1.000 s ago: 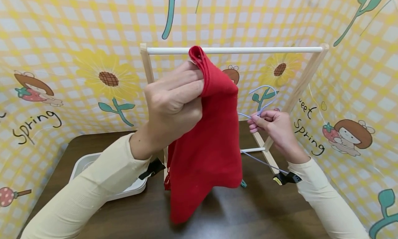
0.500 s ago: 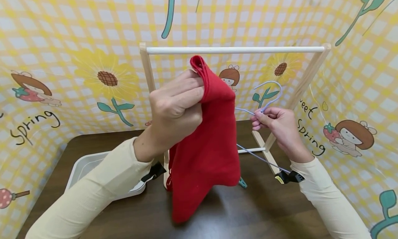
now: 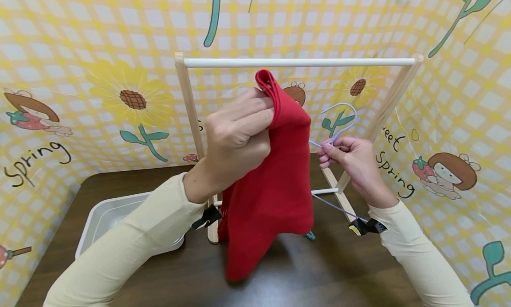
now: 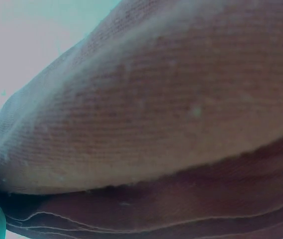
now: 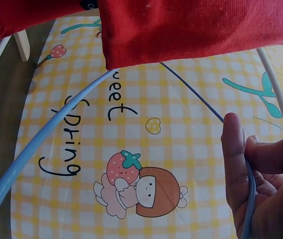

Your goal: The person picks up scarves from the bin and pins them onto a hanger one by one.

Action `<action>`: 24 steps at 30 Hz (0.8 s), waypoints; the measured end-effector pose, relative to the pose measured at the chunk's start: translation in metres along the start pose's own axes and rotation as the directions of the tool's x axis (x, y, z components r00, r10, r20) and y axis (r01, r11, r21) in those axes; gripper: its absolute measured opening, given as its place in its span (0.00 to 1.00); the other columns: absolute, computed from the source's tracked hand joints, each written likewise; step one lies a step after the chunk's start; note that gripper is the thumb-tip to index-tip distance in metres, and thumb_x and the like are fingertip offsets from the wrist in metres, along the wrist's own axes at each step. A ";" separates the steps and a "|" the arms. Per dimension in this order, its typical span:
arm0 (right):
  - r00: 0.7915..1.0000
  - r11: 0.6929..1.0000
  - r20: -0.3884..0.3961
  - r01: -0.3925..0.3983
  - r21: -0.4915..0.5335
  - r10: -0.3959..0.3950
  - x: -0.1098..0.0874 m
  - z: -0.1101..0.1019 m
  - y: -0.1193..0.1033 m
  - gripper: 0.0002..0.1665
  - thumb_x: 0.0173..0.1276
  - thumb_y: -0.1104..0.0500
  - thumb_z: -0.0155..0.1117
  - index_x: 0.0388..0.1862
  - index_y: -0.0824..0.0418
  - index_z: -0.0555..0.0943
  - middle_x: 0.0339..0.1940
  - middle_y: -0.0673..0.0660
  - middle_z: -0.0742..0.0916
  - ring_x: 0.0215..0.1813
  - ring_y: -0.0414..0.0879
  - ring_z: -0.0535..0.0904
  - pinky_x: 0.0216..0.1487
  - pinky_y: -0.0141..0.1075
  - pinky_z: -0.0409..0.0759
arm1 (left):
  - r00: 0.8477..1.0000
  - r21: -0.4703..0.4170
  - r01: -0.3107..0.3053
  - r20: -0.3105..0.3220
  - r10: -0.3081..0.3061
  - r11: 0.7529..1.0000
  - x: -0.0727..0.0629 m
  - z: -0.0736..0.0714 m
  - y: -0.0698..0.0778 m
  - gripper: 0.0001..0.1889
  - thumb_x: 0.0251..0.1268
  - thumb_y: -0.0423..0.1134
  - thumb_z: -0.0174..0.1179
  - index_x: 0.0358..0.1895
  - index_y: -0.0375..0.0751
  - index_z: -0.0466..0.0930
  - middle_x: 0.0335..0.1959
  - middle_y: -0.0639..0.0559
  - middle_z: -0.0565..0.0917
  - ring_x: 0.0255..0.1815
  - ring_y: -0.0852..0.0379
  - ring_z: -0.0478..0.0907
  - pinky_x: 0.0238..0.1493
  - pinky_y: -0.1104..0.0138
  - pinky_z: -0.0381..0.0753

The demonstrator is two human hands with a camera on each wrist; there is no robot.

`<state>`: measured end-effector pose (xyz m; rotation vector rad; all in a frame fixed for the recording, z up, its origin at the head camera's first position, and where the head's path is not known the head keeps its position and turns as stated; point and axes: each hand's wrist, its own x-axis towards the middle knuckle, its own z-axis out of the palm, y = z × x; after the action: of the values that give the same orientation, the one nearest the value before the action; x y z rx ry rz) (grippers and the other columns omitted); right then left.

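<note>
A red scarf (image 3: 275,183) with fringe at its lower left hangs folded in the middle of the head view. My left hand (image 3: 239,129) grips it near the top, fingers curled into the fold. To the right, my right hand (image 3: 355,160) pinches a light blue clothes hanger (image 3: 355,116) just below its hook, the hook pointing up. Part of the hanger passes behind the scarf. In the right wrist view, the scarf (image 5: 181,35) overlaps the far end of the hanger (image 5: 51,127). Ribbed cloth (image 4: 156,99) fills most of the left wrist view.
A wooden rack with a white top bar (image 3: 319,62) stands behind both hands. On the dark table (image 3: 339,271), a white tray (image 3: 88,225) lies at the left, partly under the left sleeve. A teal clip (image 3: 310,236) peeks out below the scarf.
My left hand has shifted slightly right and down, carrying the scarf. The hanger's hook has risen a little, and my right hand keeps its pinch.
</note>
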<state>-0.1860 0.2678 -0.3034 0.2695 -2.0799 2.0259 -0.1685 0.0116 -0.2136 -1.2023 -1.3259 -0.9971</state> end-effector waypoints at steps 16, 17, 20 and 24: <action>0.996 0.994 0.080 0.057 -0.088 -0.050 0.003 -0.001 -0.021 0.11 0.68 0.71 0.66 0.36 0.84 0.80 0.27 0.57 0.90 0.23 0.44 0.87 0.32 0.38 0.87 | 0.999 0.012 0.008 0.044 -0.009 1.000 -0.015 0.004 -0.003 0.18 0.50 0.15 0.40 0.16 0.32 0.78 0.24 0.42 0.85 0.30 0.48 0.77 0.31 0.65 0.73; 0.995 0.992 0.081 0.064 -0.104 -0.056 0.003 -0.001 -0.022 0.12 0.68 0.71 0.66 0.36 0.84 0.80 0.27 0.57 0.90 0.23 0.44 0.87 0.32 0.38 0.87 | 0.999 0.010 0.008 0.043 -0.009 1.000 -0.015 0.004 -0.003 0.18 0.50 0.15 0.40 0.16 0.32 0.78 0.24 0.42 0.85 0.30 0.47 0.77 0.31 0.65 0.73; 0.994 0.985 0.081 0.089 -0.146 -0.078 0.004 0.000 -0.026 0.13 0.68 0.70 0.66 0.37 0.85 0.80 0.26 0.57 0.90 0.23 0.44 0.87 0.32 0.37 0.87 | 0.999 0.015 0.007 0.041 -0.008 1.000 -0.015 0.005 -0.003 0.19 0.52 0.15 0.39 0.17 0.32 0.79 0.25 0.42 0.85 0.31 0.47 0.78 0.32 0.64 0.75; 0.993 0.982 0.078 0.105 -0.158 -0.093 0.005 0.000 -0.027 0.11 0.68 0.71 0.66 0.36 0.84 0.80 0.25 0.56 0.90 0.22 0.44 0.87 0.31 0.37 0.87 | 1.000 0.014 0.008 0.030 -0.009 1.000 -0.013 0.008 -0.003 0.19 0.52 0.15 0.39 0.17 0.31 0.79 0.26 0.41 0.86 0.31 0.46 0.79 0.33 0.64 0.77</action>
<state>-0.1827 0.2673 -0.2761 0.4121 -2.2116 1.8033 -0.1732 0.0169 -0.2272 -1.2066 -1.3606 -0.9773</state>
